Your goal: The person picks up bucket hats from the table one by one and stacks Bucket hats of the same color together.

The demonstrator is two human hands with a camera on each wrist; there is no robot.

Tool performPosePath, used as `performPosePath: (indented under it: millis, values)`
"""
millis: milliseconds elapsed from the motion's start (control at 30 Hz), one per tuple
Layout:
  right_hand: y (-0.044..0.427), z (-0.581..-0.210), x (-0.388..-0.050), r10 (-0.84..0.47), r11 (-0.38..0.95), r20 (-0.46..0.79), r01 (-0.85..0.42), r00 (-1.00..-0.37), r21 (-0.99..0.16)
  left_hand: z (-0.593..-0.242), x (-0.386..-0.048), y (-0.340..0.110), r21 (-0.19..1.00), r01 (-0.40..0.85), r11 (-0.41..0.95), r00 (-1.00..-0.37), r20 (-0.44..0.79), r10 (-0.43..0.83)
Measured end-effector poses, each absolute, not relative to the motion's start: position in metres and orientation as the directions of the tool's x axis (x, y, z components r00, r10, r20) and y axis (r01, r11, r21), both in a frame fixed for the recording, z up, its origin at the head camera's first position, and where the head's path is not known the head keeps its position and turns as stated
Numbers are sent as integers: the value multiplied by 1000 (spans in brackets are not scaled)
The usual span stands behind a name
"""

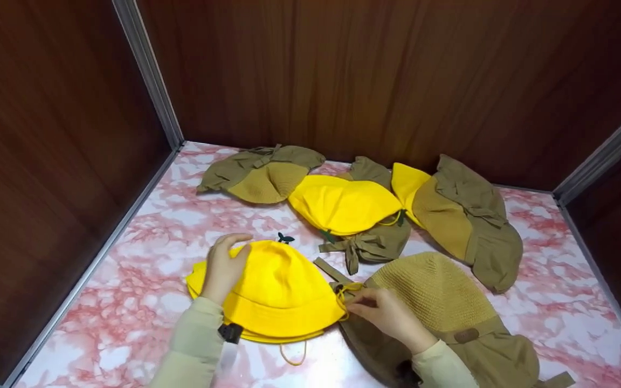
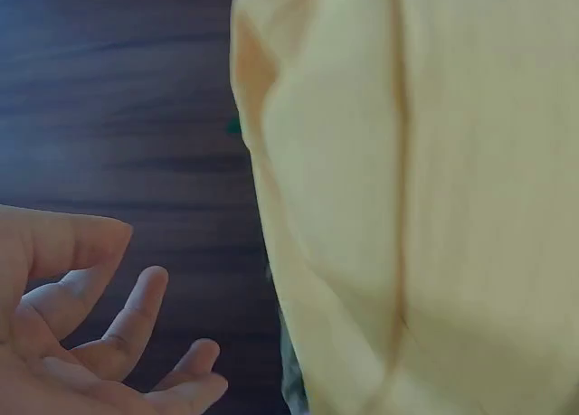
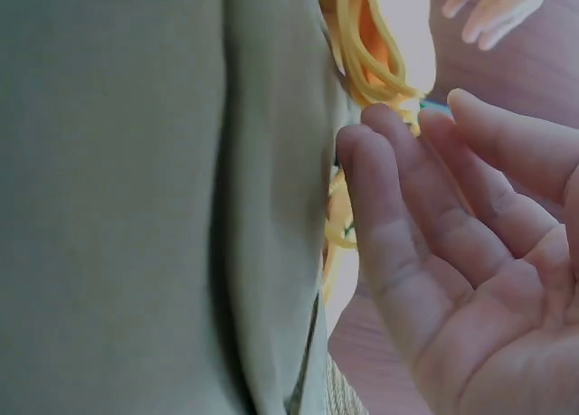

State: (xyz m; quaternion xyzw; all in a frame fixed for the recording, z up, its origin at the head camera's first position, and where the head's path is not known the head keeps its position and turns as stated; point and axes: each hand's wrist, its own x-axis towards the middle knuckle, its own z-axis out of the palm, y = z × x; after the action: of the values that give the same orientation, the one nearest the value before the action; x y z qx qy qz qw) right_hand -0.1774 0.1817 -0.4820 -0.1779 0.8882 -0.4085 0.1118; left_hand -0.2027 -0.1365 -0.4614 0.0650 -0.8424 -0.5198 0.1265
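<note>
A yellow bucket hat (image 1: 283, 283) with a small dark green leaf sprout (image 1: 285, 238) on top stands crown up at the front. More yellow brim shows beneath and behind it; whether that is a second hat I cannot tell. My left hand (image 1: 227, 269) is beside the crown's left side, fingers loosely bent and gripping nothing. At the brim's right end, my right hand (image 1: 391, 320) has its fingertips near the looped yellow cord (image 3: 371, 53); its fingers look extended and apart in the right wrist view. Under that hand lies a khaki sun hat (image 1: 434, 291) with a woven crown.
Behind, along the wooden back panel (image 1: 343, 75), lie a khaki hat (image 1: 267, 180) at left, another yellow hat (image 1: 343, 205) over khaki cloth, and a khaki hat (image 1: 445, 215) at right. Side panels bound the pink-and-white marbled table (image 1: 111, 302).
</note>
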Motion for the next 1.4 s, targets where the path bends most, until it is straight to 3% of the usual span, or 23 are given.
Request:
performPosePath:
  millis: [167, 333, 667, 1067, 1400]
  values:
    - [190, -480, -183, -362, 490, -56, -139, -930, -860, -453, -212, -109, 947, 64, 313, -971, 132, -201]
    - [197, -482, -190, -258, 306, -128, 45, -958, -951, -450, -222, -84, 983, 74, 166, -985, 97, -140]
    - [213, -497, -203, -137, 35, -270, 268, -953, -963, -451, -254, -46, 952, -239, -193, -971, -238, 26]
    - [221, -504, -208, -180, -30, -277, 287, -944, -957, -467, -279, -10, 825, -418, -381, -905, -413, 99]
    - [224, -507, -207, -205, -51, -261, 277, -943, -960, -478, -297, 13, 683, -460, -567, -875, -457, 159]
